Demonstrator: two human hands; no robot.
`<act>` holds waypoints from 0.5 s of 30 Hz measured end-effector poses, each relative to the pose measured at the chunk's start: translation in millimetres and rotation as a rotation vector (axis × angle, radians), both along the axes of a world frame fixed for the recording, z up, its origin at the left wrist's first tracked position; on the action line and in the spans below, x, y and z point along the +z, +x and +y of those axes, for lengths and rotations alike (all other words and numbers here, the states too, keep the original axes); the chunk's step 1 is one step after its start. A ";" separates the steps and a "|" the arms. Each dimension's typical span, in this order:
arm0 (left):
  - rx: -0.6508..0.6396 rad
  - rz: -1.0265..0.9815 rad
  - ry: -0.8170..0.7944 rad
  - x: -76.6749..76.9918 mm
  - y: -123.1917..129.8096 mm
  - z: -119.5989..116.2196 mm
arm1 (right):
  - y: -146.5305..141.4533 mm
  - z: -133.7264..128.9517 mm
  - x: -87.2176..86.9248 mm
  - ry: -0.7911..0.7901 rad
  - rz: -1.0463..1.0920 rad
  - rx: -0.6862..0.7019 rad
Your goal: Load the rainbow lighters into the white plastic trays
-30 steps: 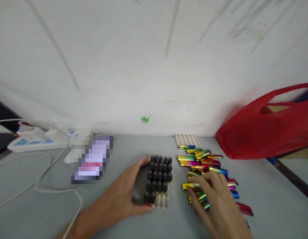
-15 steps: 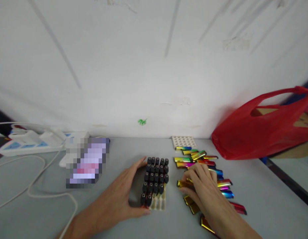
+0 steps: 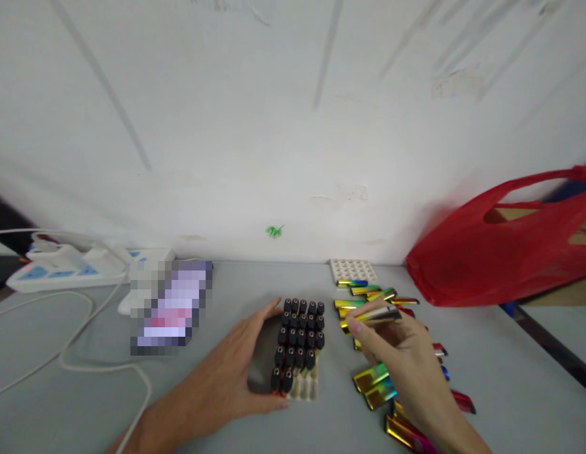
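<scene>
My left hand (image 3: 221, 362) grips a pale slotted tray (image 3: 306, 386) from its left side, fingers at the far end and thumb at the near end. In the tray, black-topped lighters (image 3: 301, 337) stand upright in rows; several slots at its near right corner hold none. My right hand (image 3: 404, 353) is closed in a pinch on a shiny gold lighter (image 3: 371, 317) with a dark end, raised just over the pile. Below and around it lie loose metallic lighters (image 3: 375, 384) in gold, green, blue and red, some hidden by the hand.
A second white slotted tray (image 3: 353, 271) lies against the wall. At the right stands a red plastic bag (image 3: 491, 252). A phone with a blurred screen (image 3: 174, 306), a power strip (image 3: 70, 268) and a white cable (image 3: 103, 369) occupy the left side.
My right hand has lifted the gold lighter off the pile and turned, so the lighter's length now shows. My left hand keeps its hold on the tray. The view has shifted slightly.
</scene>
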State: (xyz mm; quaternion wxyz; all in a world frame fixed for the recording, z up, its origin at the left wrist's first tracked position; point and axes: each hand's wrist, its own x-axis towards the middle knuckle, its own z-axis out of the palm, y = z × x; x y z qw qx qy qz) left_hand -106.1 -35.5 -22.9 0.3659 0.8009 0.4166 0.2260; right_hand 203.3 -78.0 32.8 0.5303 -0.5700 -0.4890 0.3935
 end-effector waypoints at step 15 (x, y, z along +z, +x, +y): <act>0.012 -0.014 0.028 -10.7 -1.0 0.3 | -17.0 27.6 -0.5 -0.293 0.830 0.431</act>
